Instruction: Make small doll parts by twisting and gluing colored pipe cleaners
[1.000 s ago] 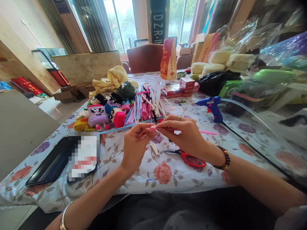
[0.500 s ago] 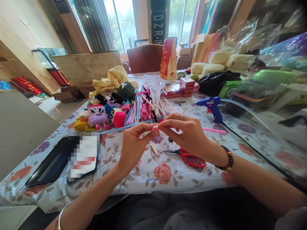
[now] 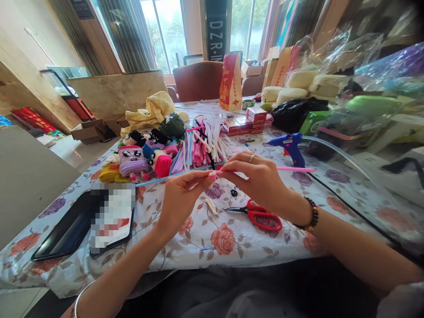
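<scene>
A pink pipe cleaner (image 3: 294,169) is pinched near one end between the fingertips of my left hand (image 3: 182,196) and my right hand (image 3: 260,183). Its long tail runs behind my right hand and sticks out to the right. The fingertips of both hands meet over the table, so the held end is mostly hidden. Red-handled scissors (image 3: 265,219) lie below my right hand, blades to the left. Short cream scraps (image 3: 210,206) and a small black curl (image 3: 234,192) rest nearby. Behind my left hand stretches a light blue pipe cleaner (image 3: 155,180).
Behind my hands lies a bundle of pipe cleaners (image 3: 198,148), beside several fuzzy dolls (image 3: 134,160). A blue glue gun (image 3: 289,146) stands to the right, its cord (image 3: 347,201) trailing forward. Two dark phones or tablets (image 3: 62,227) lie left. Red boxes (image 3: 256,115) sit farther back.
My fingertips have shifted slightly on the pink pipe cleaner, and its tail now sits a little higher. The whole view has moved slightly; the table items look unchanged.
</scene>
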Demonstrator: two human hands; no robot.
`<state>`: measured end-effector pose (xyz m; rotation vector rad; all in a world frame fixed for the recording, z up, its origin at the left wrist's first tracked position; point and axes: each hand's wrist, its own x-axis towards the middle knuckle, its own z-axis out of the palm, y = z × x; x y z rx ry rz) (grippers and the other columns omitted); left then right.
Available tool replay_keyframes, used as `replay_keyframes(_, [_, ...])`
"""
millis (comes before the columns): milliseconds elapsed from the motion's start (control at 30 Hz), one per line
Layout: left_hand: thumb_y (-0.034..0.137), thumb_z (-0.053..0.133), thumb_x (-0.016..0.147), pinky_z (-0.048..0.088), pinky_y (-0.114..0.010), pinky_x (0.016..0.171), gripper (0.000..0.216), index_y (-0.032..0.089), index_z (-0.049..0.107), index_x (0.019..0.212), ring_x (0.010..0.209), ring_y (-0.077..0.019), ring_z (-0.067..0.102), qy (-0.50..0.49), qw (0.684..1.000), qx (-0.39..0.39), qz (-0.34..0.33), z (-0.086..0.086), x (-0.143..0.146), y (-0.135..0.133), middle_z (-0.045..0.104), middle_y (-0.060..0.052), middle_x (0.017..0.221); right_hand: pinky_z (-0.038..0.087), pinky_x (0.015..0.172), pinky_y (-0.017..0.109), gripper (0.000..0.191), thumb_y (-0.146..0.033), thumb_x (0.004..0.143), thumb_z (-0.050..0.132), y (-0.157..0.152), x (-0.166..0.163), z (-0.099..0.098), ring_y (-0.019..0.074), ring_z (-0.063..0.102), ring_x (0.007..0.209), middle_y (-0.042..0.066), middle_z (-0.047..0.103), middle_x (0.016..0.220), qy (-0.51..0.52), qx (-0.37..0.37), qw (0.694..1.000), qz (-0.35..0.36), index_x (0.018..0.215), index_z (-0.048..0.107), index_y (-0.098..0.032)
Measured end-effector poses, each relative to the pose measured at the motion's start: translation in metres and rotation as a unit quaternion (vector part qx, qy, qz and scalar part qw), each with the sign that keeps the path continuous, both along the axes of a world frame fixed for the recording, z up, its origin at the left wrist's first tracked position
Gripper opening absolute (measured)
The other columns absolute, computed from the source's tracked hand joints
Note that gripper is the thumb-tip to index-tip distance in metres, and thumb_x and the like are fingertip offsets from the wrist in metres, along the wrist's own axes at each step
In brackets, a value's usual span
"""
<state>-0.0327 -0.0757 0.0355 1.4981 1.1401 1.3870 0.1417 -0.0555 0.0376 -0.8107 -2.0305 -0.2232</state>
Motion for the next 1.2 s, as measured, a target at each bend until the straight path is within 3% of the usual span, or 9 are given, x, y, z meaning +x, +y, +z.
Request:
replay_keyframes(233, [0.029,0.074,0.068,0.057,-0.029,0.076,0.017,0.023,0.075,0.084,0.080,-0.0186,0.068,0.032,0.999,0.015,0.012,0.001,-0.002,-0.002,0.074,0.000,0.085,0.051,0.071,0.026,0.016,-0.023,0.087,0.057,0.002,0.000,0.000,0.0128,0.060,0.072,0.002,0.068,0.075,0.004,0.038,0.999,0.031,0.075,0.066,-0.018])
replay_keyframes(533, [0.030,0.074,0.068,0.055,-0.025,0.074,0.021,0.024,0.075,0.088,0.082,-0.0188,0.069,0.075,0.995,-0.001,-0.064,0.007,-0.008,0.000,0.073,-0.001,0.088,0.050,0.067,0.026,0.017,-0.020,0.089,0.053,0.002,0.003,-0.002,0.0128,0.060,0.074,0.002,0.068,0.077,-0.027,0.075,0.996,0.033,0.077,0.065,-0.018])
replay_keyframes(833, [0.023,0.075,0.066,0.053,-0.023,0.062,0.007,0.024,0.076,0.072,0.064,-0.0147,0.067,0.097,0.993,0.069,0.004,0.000,-0.006,0.001,0.073,0.001,0.072,0.051,0.071,0.026,0.014,-0.016,0.088,0.053,0.000,0.003,-0.007,0.0131,0.060,0.079,0.002,0.068,0.081,-0.028,0.071,0.995,0.057,0.080,0.065,-0.019])
replay_keyframes(1200, [0.016,0.074,0.065,0.054,-0.022,0.064,0.010,0.025,0.075,0.070,0.066,-0.0127,0.066,0.100,0.987,0.121,0.029,-0.002,-0.007,0.001,0.073,0.002,0.071,0.050,0.070,0.026,0.016,-0.015,0.088,0.052,-0.002,-0.001,-0.010,0.0128,0.061,0.076,0.001,0.068,0.077,-0.030,0.082,0.994,0.064,0.079,0.064,-0.019])
